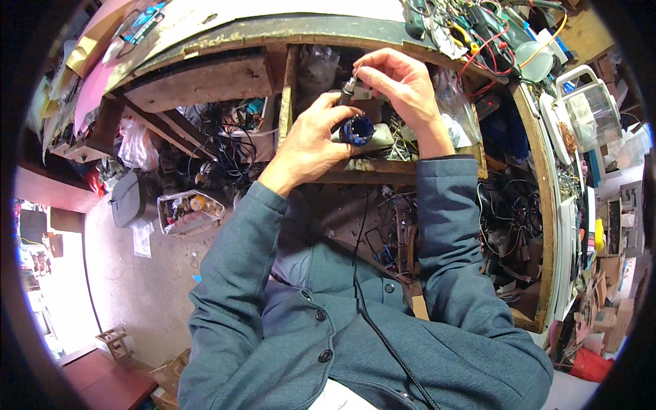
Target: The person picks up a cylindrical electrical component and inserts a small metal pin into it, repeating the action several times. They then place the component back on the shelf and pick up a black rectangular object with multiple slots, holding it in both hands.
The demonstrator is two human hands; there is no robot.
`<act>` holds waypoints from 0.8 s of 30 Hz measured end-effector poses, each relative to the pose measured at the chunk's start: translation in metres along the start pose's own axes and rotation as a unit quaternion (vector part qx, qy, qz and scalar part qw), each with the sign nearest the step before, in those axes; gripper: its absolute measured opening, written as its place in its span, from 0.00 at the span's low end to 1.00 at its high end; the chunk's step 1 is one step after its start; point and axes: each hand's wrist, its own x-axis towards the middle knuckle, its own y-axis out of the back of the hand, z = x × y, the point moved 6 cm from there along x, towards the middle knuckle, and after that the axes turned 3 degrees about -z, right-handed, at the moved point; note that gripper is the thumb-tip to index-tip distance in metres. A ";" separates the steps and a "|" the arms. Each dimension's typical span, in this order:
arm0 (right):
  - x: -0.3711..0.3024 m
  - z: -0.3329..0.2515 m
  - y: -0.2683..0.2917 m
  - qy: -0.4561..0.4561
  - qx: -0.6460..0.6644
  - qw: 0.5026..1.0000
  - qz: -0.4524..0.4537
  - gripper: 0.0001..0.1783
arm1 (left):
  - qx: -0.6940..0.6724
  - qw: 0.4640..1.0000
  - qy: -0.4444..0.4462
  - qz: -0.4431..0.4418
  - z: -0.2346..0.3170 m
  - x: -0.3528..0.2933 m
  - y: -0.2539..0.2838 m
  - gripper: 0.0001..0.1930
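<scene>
Seriously cluttered workshop, with wires and odds and ends crammed under and around the bench (287, 12). Closest in is the person's buttoned grey-blue jacket (437, 345), both elbows out wide.

Left forearm slants up and inward, and the left hand (311, 137) has its back facing up, fingers and thumb curled around a round dark-blue part (357, 130) with an open end. So yeah, that hand is grasping it, out in front of the chest. A dark rod with a silver tip (347, 91) sticks up just above it; can't tell if the two are one piece.

Right forearm comes up almost straight, then the right hand (402, 85) leans in left over the top, a bit farther out than the other. Thumb and index are bunched right at the silver tip, but I can't tell whether they're actually gripping it.

Just past the hands is an open compartment under the bench, a crumpled clear bag (320, 68) in it. Farther out, meter leads (502, 58) are tangled on the bench's right corner, and a blue package (143, 24) sits far left.
</scene>
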 end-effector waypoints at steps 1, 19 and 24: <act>0.000 0.000 -0.001 0.003 -0.004 1.000 -0.001 0.08 | 0.000 1.000 0.001 -0.002 -0.001 0.000 0.000 0.27; 0.002 0.001 0.009 0.038 0.017 0.998 0.055 0.06 | 0.016 1.000 -0.002 -0.008 -0.002 -0.001 0.000 0.27; 0.002 0.001 0.007 0.031 -0.003 0.998 0.049 0.06 | 0.003 1.000 -0.004 0.004 -0.005 -0.001 -0.001 0.28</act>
